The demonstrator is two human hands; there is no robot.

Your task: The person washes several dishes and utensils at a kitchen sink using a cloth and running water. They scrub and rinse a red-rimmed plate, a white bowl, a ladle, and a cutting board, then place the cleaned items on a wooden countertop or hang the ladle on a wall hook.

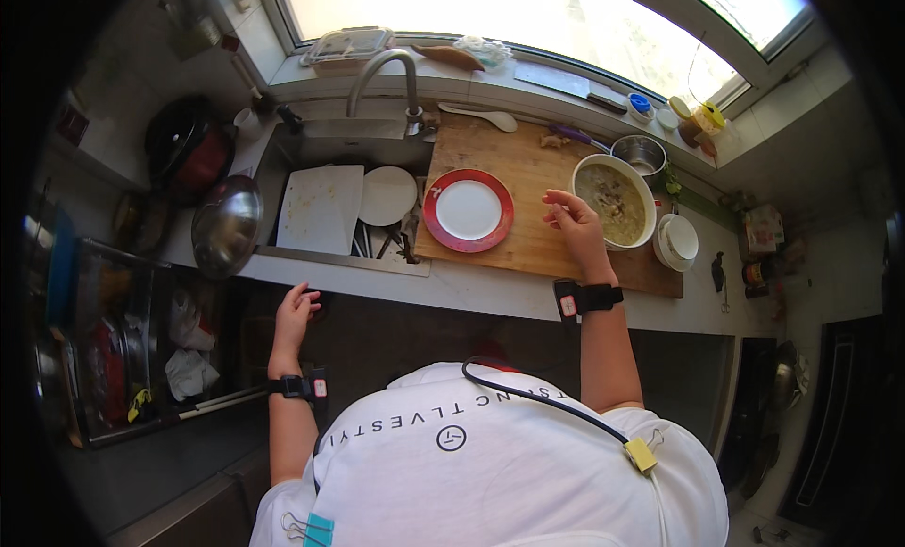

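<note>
My right hand [574,221] hovers over the wooden cutting board [537,193], fingers loosely curled and apart, holding nothing, just left of a large white bowl of soup [615,204]. A red-rimmed white plate [469,209] lies on the board's left part. Low at the left, in front of the counter edge, is my left hand [294,317], empty with bent fingers. Above it, the steel sink [325,147] holds a stained white board [320,207], a white plate [387,195] and utensils whose ends are partly hidden.
Behind the soup bowl are a small steel pot [638,154] and a white ceramic spoon [481,117]. Stacked white bowls [677,241] stand at the right. A cleaver [565,84] lies on the windowsill. A steel lid or bowl [227,226] leans left of the sink, beside a cooker [189,151].
</note>
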